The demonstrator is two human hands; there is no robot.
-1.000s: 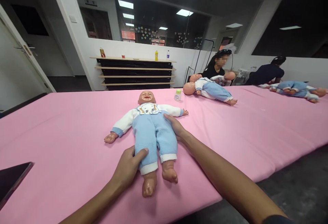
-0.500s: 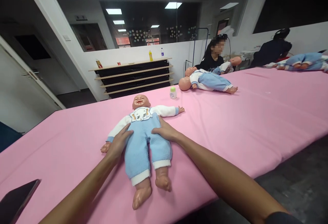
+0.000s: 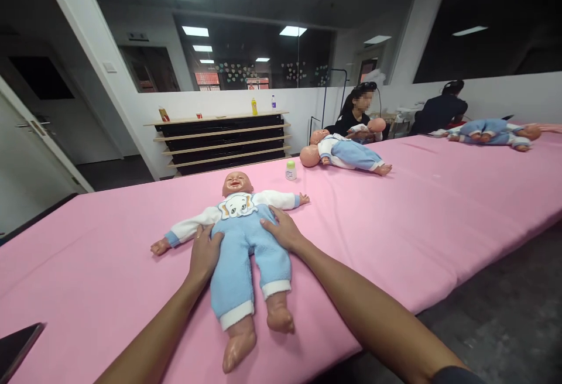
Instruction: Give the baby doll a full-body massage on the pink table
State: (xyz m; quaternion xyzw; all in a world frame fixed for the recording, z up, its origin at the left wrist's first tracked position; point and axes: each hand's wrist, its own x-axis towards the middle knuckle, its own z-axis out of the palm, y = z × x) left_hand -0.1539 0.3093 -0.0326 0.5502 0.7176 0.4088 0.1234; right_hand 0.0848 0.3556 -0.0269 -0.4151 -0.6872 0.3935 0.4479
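Note:
A baby doll (image 3: 239,258) in light blue trousers and a white top with an animal-face bib lies on its back on the pink table cover. Its feet point toward me and both its arms are spread outward. My left hand (image 3: 206,250) grips the doll's waist from the left, thumb on the blue cloth. On the opposite side, my right hand (image 3: 283,229) holds the waist, its thumb over the front and other fingers partly hidden. Beyond the doll's outstretched right-hand arm stands a small clear bottle (image 3: 291,171) with a green cap.
A dark phone (image 3: 17,349) lies at the near left of the pink table (image 3: 395,214). More dolls (image 3: 351,154) lie farther back. One person (image 3: 357,109) sits behind them; another person (image 3: 439,109) is at far right. Shelves (image 3: 219,141) with bottles stand by the wall.
The doll's arm at the left now reaches farther out and away from its body. My left hand sits slightly higher on its side. The view has tilted up and turned a little right.

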